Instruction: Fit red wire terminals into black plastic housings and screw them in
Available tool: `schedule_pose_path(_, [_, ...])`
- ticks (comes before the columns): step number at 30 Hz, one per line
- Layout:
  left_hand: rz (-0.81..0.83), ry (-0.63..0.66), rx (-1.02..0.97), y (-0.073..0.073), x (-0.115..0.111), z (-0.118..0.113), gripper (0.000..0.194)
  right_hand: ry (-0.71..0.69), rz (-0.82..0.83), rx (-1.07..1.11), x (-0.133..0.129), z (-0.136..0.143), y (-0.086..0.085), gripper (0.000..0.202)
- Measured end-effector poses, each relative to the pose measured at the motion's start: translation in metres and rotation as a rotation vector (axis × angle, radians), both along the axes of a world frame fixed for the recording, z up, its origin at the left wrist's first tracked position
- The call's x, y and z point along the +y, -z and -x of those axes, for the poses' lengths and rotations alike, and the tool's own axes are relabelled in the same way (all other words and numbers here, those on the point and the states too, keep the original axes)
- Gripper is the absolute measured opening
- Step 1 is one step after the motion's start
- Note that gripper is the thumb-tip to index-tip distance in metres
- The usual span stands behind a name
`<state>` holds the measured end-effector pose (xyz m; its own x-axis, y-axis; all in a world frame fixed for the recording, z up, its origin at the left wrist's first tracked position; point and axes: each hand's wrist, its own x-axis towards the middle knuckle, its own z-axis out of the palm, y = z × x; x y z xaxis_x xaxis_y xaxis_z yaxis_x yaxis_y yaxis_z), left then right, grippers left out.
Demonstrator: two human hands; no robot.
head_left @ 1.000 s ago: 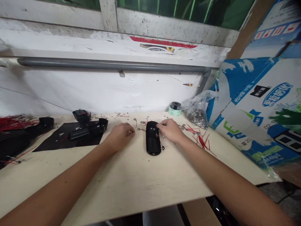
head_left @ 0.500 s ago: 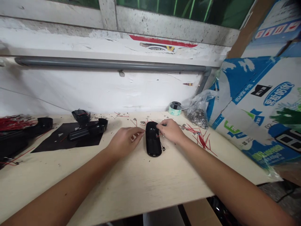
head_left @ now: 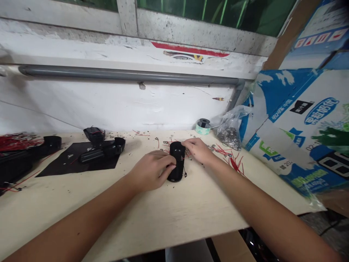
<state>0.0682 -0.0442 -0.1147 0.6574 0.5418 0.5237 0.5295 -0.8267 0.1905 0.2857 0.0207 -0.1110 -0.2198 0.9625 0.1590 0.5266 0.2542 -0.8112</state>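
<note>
A black plastic housing (head_left: 178,165), rounded and elongated, lies on the table in front of me. A thin wire with a small metal piece hangs out along its right side. My right hand (head_left: 199,150) grips the housing's upper right edge between thumb and fingers. Over the housing's left side, my left hand (head_left: 155,169) has its thumb and fingers pressed together in a pinch. Whatever is between those left fingertips is too small or hidden to make out.
Red wires (head_left: 236,163) and small metal parts lie right of the housing. A clear bag of metal parts (head_left: 229,136) and a spool (head_left: 204,125) stand behind. More black housings (head_left: 102,151) lie left on a black sheet (head_left: 62,163). A printed carton (head_left: 297,127) borders the right.
My left hand has moved right, from beside the housing to over its left side, and its fingers have closed into a pinch. The housing has turned slightly; my right hand stays at its upper edge.
</note>
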Motion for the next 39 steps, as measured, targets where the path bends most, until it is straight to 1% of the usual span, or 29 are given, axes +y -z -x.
schedule_pose_path(4, [0.026,-0.095,0.009,-0.001,0.005,0.006,0.016,0.038,-0.03,0.067,0.007,-0.004,0.003,0.04])
schedule_pose_path(9, [0.04,-0.147,0.06,-0.003,0.007,0.008,0.02,-0.02,0.001,0.096,0.011,-0.007,0.005,0.036])
schedule_pose_path(13, [0.032,-0.185,0.074,-0.001,0.01,0.01,0.021,-0.02,0.002,0.073,0.009,-0.006,0.001,0.036])
schedule_pose_path(15, [0.012,-0.206,0.081,0.0,0.012,0.011,0.021,0.009,0.014,0.06,0.009,-0.006,-0.001,0.036])
schedule_pose_path(19, [-0.09,-0.259,0.055,0.001,0.014,0.012,0.02,0.111,0.029,0.016,0.008,-0.006,-0.001,0.04])
schedule_pose_path(22, [-0.125,-0.298,0.036,0.0,0.014,0.013,0.021,0.124,0.01,-0.015,0.007,-0.006,0.0,0.038])
schedule_pose_path(24, [-0.093,-0.308,0.039,0.0,0.014,0.013,0.023,0.072,0.003,-0.046,0.005,-0.005,0.001,0.035])
schedule_pose_path(27, [-0.007,-0.311,0.024,0.001,0.013,0.013,0.023,-0.051,0.036,-0.079,0.001,-0.002,0.001,0.036])
schedule_pose_path(30, [0.077,-0.341,-0.017,0.003,0.013,0.014,0.023,-0.119,0.067,-0.098,-0.003,-0.001,0.0,0.037])
schedule_pose_path(34, [0.192,-0.353,-0.056,0.008,0.016,0.016,0.023,-0.136,0.119,-0.081,-0.006,0.0,0.001,0.038])
schedule_pose_path(39, [0.257,-0.291,-0.178,0.015,0.021,0.017,0.022,-0.121,0.194,-0.056,-0.007,0.0,0.002,0.036])
